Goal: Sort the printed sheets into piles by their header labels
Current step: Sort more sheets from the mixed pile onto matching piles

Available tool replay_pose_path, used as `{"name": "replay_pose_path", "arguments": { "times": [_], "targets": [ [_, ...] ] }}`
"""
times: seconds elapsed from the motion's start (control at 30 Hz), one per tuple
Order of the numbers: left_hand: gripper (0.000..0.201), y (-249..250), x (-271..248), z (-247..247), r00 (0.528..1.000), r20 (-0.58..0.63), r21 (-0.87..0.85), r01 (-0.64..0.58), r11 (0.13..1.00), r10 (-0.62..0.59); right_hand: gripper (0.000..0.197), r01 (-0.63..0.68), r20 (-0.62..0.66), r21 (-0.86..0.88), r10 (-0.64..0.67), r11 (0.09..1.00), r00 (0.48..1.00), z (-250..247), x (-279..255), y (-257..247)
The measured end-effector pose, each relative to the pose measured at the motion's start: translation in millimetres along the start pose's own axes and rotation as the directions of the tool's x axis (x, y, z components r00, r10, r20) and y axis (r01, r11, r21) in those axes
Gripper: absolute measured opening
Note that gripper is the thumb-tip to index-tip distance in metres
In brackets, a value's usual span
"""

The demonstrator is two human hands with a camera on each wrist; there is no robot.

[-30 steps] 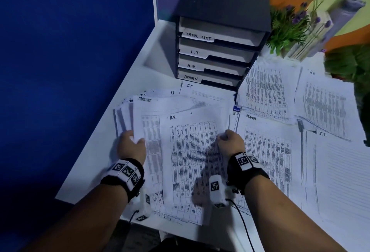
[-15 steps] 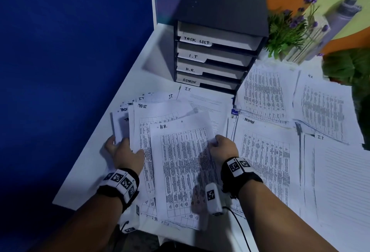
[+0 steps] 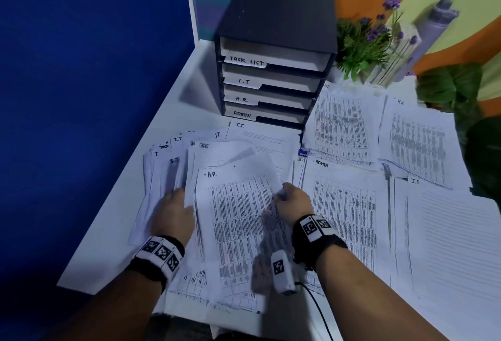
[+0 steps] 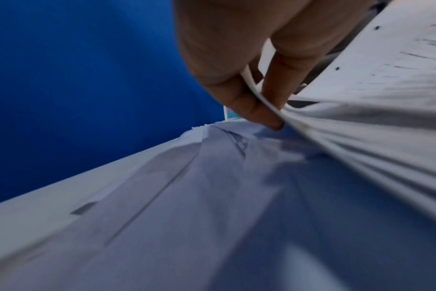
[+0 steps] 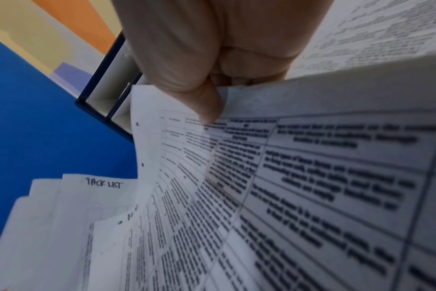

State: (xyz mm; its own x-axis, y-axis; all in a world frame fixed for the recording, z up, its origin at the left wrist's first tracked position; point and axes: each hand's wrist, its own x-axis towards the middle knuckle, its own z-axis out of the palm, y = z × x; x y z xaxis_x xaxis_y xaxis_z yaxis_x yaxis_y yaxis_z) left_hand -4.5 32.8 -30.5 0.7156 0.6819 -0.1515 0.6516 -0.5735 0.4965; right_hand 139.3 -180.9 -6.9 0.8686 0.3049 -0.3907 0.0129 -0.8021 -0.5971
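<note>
A printed sheet headed H.R. (image 3: 238,221) lies on top of a loose stack at the desk's front middle. My right hand (image 3: 291,201) pinches its right edge between thumb and curled fingers; the right wrist view shows that hand (image 5: 207,94) on the H.R. sheet (image 5: 311,177), lifted off the sheets below. My left hand (image 3: 173,214) is at the stack's left side; in the left wrist view the left hand (image 4: 256,98) has its thumb and fingers on either side of the edges of several sheets (image 4: 336,137). Fanned sheets headed TASK LIST (image 5: 105,185) and I.T. (image 3: 176,160) lie beneath.
A black paper tray rack (image 3: 273,50) labelled TASK LIST, I.T, H.R., ADMIN stands at the back. An ADMIN sheet (image 3: 344,205), an I.T. sheet (image 3: 455,246) and more H.R. sheets (image 3: 417,140) cover the right of the white desk (image 3: 108,246). A potted plant (image 3: 368,42) stands behind; a blue wall (image 3: 81,69) is at left.
The H.R. sheet has slid left and nearer with my right hand. My left hand moved out to the left, then back in against the stack's left edge.
</note>
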Motion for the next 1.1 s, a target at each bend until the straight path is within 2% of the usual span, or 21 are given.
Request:
{"name": "replay_pose_path", "arguments": {
  "times": [0.1,0.23,0.3,0.4,0.5,0.6,0.7,0.77,0.83,0.9,0.93,0.97,1.03,1.1],
  "targets": [
    [0.031,14.9,-2.0,-15.1,1.000,-0.010,-0.138,0.014,0.990,-0.016,0.029,-0.033,-0.111,0.141,0.048,0.990,0.993,-14.4,-0.1,10.5],
    [0.024,50.7,1.0,-46.7,0.999,-0.035,-0.424,-0.017,0.905,0.003,0.028,-0.012,-0.176,0.398,0.090,0.917,0.980,-46.2,-4.8,22.2],
    [0.021,70.7,1.9,-55.0,0.998,-0.007,-0.541,-0.051,0.840,0.056,0.009,0.052,-0.165,0.552,0.047,0.832,0.985,-63.3,-8.8,24.7],
    [0.024,101.4,-4.3,-48.1,0.986,0.096,-0.693,-0.032,0.721,0.136,0.018,0.086,-0.149,0.764,0.045,0.640,0.988,-83.7,-11.6,27.2],
    [0.033,129.2,-17.1,-24.3,0.966,0.202,-0.779,0.060,0.624,0.159,0.011,0.120,-0.238,0.799,0.126,0.589,0.963,-103.0,-10.9,33.7],
    [0.030,150.2,-29.0,2.8,0.950,0.269,-0.789,0.122,0.603,0.161,0.014,0.097,-0.265,0.786,0.191,0.611,0.945,-117.0,-4.7,52.6],
    [0.027,171.3,-36.5,20.6,0.961,0.260,-0.797,0.157,0.583,0.096,0.028,0.064,-0.297,0.692,0.203,0.719,0.933,-132.4,-4.1,73.3],
    [0.029,184.7,-41.2,29.0,0.960,0.265,-0.774,0.158,0.614,0.087,0.011,0.093,-0.340,0.663,0.189,0.742,0.921,-143.3,-6.7,83.9],
    [0.019,197.0,-45.8,37.1,0.958,0.259,-0.719,0.106,0.687,0.124,0.016,0.145,-0.361,0.692,0.165,0.707,0.918,-154.3,-9.2,93.0],
    [0.022,209.6,-46.4,44.6,0.974,0.193,-0.645,0.037,0.763,0.116,0.012,0.158,-0.319,0.711,0.114,0.685,0.941,-166.6,-12.7,99.6],
    [0.022,217.6,-45.8,47.0,0.985,0.147,-0.629,0.026,0.777,0.087,0.007,0.129,-0.260,0.680,0.073,0.722,0.963,-172.4,-12.2,106.3],
    [0.020,225.3,-44.7,48.4,0.993,0.103,-0.628,0.024,0.778,0.052,0.005,0.089,-0.181,0.647,0.040,0.757,0.983,-178.6,-12.8,113.0],
    [0.019,238.0,-39.7,53.2,0.999,0.039,-0.652,0.036,0.757,-0.013,0.020,-0.029,-0.014,0.581,0.046,0.814,0.999,-185.3,-11.0,132.9],
    [0.018,249.2,-36.3,57.3,0.999,0.000,-0.665,0.028,0.746,-0.038,0.021,-0.106,0.047,0.556,0.097,0.824,0.994,-184.2,-8.9,151.0]
  ]
}}
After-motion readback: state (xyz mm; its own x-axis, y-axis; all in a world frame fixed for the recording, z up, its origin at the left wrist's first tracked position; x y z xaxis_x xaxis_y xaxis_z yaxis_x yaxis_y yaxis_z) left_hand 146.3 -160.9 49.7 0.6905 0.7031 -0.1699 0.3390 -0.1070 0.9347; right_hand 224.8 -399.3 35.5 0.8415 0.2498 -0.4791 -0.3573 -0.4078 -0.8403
